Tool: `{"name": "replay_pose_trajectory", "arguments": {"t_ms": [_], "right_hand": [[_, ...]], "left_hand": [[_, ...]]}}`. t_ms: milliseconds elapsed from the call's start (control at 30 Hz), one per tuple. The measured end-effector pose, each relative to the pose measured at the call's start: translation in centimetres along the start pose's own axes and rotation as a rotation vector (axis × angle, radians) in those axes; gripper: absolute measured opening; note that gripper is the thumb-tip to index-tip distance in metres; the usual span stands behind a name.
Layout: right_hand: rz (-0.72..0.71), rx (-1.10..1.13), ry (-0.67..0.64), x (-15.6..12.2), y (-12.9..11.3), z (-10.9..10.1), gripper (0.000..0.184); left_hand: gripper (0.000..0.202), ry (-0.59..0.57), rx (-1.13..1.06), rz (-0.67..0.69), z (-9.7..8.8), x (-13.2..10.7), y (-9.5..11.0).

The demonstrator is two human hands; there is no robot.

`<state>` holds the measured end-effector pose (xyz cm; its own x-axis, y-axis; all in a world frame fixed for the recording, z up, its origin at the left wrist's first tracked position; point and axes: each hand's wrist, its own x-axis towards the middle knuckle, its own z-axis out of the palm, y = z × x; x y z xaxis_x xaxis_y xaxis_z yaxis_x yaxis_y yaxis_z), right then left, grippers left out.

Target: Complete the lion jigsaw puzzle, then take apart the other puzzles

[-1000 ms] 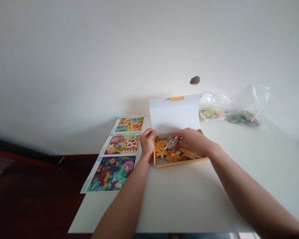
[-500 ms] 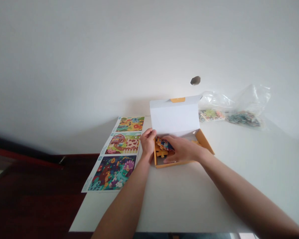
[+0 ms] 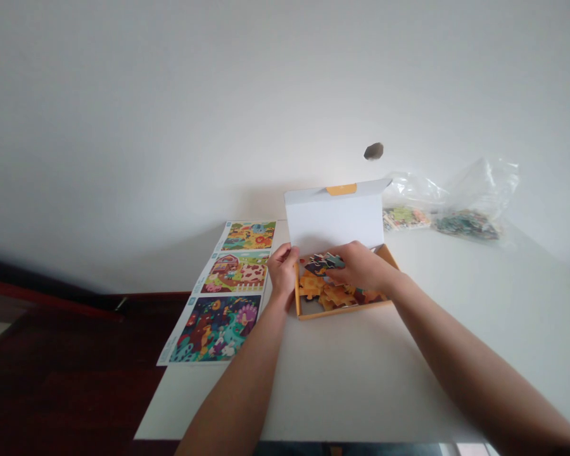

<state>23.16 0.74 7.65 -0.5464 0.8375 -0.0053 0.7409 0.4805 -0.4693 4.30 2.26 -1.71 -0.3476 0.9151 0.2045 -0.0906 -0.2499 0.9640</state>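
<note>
An orange cardboard box [image 3: 346, 311] lies on the table with its white-lined lid [image 3: 332, 221] raised at the back. My left hand [image 3: 282, 272] is closed on the box's left edge, thumb near the corner by the lid. Over the box's right half reaches my right hand [image 3: 358, 267], fingers closed on a few dark, patterned jigsaw pieces [image 3: 320, 264]. Beneath them, loose jigsaw pieces [image 3: 335, 295], mostly orange side up, cover much of the box floor. The right hand hides the pieces at the back right.
Left of the box, a sheet with three cartoon pictures [image 3: 218, 329] lies along the table's left edge. Two clear plastic bags of puzzle pieces, one pale [image 3: 406, 218] and one greenish [image 3: 468, 225], stand at the back right. A wall with a hole [image 3: 373, 151] rises behind.
My right hand has lifted a little toward the lid with dark jigsaw pieces in its fingers, uncovering orange pieces below. The left hand keeps its hold on the box edge.
</note>
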Motion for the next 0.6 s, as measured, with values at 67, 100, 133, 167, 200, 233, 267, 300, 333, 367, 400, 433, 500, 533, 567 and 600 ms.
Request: {"name": "replay_pose_trajectory", "arguments": {"t_ms": [67, 100, 133, 167, 200, 233, 267, 300, 333, 367, 400, 433, 500, 533, 567, 600], "right_hand": [[0.014, 0.033, 0.016, -0.4, 0.1, -1.0, 0.018], [0.018, 0.045, 0.032, -0.5, 0.2, -1.4, 0.017], [0.023, 0.053, 0.051, -0.7, 0.1, -1.8, 0.017], [0.032, 0.055, 0.072, -0.9, 0.1, -2.2, 0.019], [0.045, 0.047, 0.091, -1.0, 0.0, -2.6, 0.021], [0.056, 0.036, 0.107, -1.2, 0.0, -2.8, 0.024], [0.064, 0.022, 0.123, -1.3, 0.1, -3.1, 0.027], [0.066, 0.008, 0.14, -1.4, 0.1, -3.3, 0.029], [0.065, -0.003, 0.159, -1.5, 0.2, -3.5, 0.03], [0.063, -0.013, 0.177, -1.6, 0.3, -3.6, 0.03], [0.063, -0.021, 0.191, -1.7, 0.4, -3.8, 0.03], [0.066, -0.029, 0.199, -1.8, 0.6, -4.0, 0.03], [0.092, -0.042, 0.197, -2.0, 0.8, -4.3, 0.03], [0.107, -0.044, 0.183, -2.1, 0.9, -4.5, 0.031], [0.12, -0.034, 0.163, -2.2, 1.0, -4.7, 0.03], [0.127, -0.014, 0.14, -2.3, 1.2, -4.9, 0.028]], "left_hand": [[0.019, 0.005, -0.001, -0.009, 0.0, 0.0, 0.0], [0.02, 0.006, -0.007, -0.018, 0.0, 0.0, -0.1], [0.02, 0.008, -0.017, -0.031, 0.0, 0.0, 0.0], [0.021, 0.01, -0.029, -0.043, 0.1, 0.0, 0.0], [0.021, 0.01, -0.039, -0.053, 0.1, 0.0, 0.1], [0.022, 0.009, -0.047, -0.058, 0.2, 0.0, 0.2], [0.022, 0.011, -0.053, -0.059, 0.3, -0.1, 0.3], [0.022, 0.016, -0.059, -0.057, 0.3, -0.1, 0.4], [0.022, 0.018, -0.065, -0.056, 0.4, -0.1, 0.5], [0.022, 0.021, -0.074, -0.059, 0.4, -0.1, 0.5], [0.023, 0.023, -0.083, -0.065, 0.4, -0.1, 0.6], [0.023, 0.023, -0.093, -0.074, 0.5, -0.1, 0.6], [0.024, 0.018, -0.107, -0.091, 0.5, -0.1, 0.6], [0.024, 0.017, -0.112, -0.094, 0.5, -0.1, 0.6], [0.023, 0.018, -0.115, -0.097, 0.5, -0.1, 0.6], [0.023, 0.017, -0.117, -0.099, 0.5, -0.1, 0.6]]}}
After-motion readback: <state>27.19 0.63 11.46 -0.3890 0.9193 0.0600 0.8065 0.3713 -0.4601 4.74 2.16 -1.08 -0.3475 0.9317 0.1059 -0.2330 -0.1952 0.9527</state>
